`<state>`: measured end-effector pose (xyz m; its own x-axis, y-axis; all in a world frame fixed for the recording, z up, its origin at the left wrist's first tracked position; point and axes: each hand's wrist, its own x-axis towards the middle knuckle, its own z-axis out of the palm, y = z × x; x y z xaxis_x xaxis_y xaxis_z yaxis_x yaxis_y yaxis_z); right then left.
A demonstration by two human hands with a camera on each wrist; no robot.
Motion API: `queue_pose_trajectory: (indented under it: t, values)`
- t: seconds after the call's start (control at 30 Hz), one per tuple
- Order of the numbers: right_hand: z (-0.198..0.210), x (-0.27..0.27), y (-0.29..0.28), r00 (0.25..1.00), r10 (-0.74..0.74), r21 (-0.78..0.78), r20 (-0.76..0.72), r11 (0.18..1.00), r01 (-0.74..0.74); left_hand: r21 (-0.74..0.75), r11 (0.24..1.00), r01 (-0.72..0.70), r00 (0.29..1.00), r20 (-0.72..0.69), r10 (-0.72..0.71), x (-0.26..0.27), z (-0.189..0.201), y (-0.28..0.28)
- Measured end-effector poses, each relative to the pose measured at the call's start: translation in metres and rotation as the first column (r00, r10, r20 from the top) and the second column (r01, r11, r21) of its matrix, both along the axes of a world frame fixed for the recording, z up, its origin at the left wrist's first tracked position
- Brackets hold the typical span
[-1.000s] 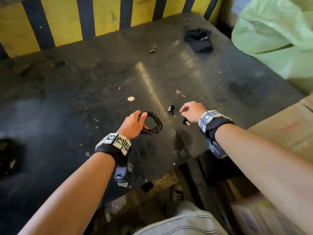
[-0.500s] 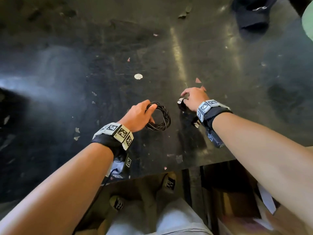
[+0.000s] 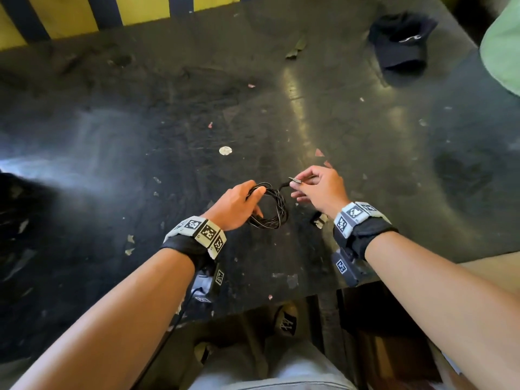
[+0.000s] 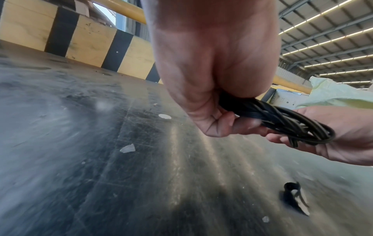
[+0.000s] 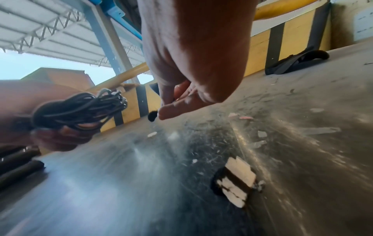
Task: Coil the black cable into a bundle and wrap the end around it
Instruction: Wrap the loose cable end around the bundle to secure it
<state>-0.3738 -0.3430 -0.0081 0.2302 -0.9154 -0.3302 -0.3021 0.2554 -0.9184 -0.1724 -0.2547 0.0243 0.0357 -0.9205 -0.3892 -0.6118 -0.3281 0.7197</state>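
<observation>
The black cable (image 3: 274,205) is wound into a small round coil of several loops, held just above the dark table (image 3: 197,122). My left hand (image 3: 239,204) grips the coil's left side, fingers curled round the strands (image 4: 282,121). My right hand (image 3: 318,187) sits just right of the coil and pinches the cable's free end, a plug with a metal tip (image 3: 295,180), between thumb and fingers. A short stretch of cable runs from the plug down into the coil. In the right wrist view the coil (image 5: 80,108) shows at the left.
A small black-and-white object (image 3: 319,220) lies on the table under my right wrist. A black cap (image 3: 401,42) rests at the far right. A yellow-and-black striped barrier (image 3: 84,12) lines the far edge. Scraps and a pale disc (image 3: 225,150) dot the surface.
My right hand has lifted the cable's plug end off the table and brought it up beside the coil. The left hand keeps its grip on the coil.
</observation>
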Motion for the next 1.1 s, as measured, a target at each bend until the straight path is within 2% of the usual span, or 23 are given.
queue_pose_trajectory:
  t: [0.1, 0.4, 0.67, 0.87, 1.0, 1.1]
  values:
    - [0.008, 0.002, 0.004, 0.999, 0.012, 0.016, 0.036, 1.000, -0.012, -0.030, 0.999, 0.029, 1.000, 0.011, -0.029, -0.004, 0.007, -0.001]
    - [0.021, 0.009, 0.017, 0.972, 0.233, 0.071, -0.016, 0.970, -0.232, -0.054, 0.996, 0.072, 0.997, 0.030, -0.070, 0.001, 0.015, 0.010]
    - [0.032, 0.011, 0.025, 0.916, 0.382, 0.243, 0.120, 0.884, -0.400, -0.045, 0.997, 0.059, 0.997, 0.059, -0.056, 0.008, 0.009, 0.023]
    - [0.037, 0.015, 0.028, 0.925, 0.322, 0.305, 0.199, 0.877, -0.371, -0.057, 0.995, 0.085, 0.996, 0.039, -0.083, 0.008, 0.010, 0.028]
    - [0.035, 0.015, 0.031, 0.914, 0.343, 0.279, 0.218, 0.875, -0.395, -0.070, 0.992, 0.102, 0.994, 0.037, -0.099, 0.008, 0.012, 0.030]
    - [0.036, 0.014, 0.032, 0.900, 0.353, 0.320, 0.256, 0.848, -0.423, -0.079, 0.991, 0.103, 0.994, 0.039, -0.101, 0.010, 0.013, 0.031]
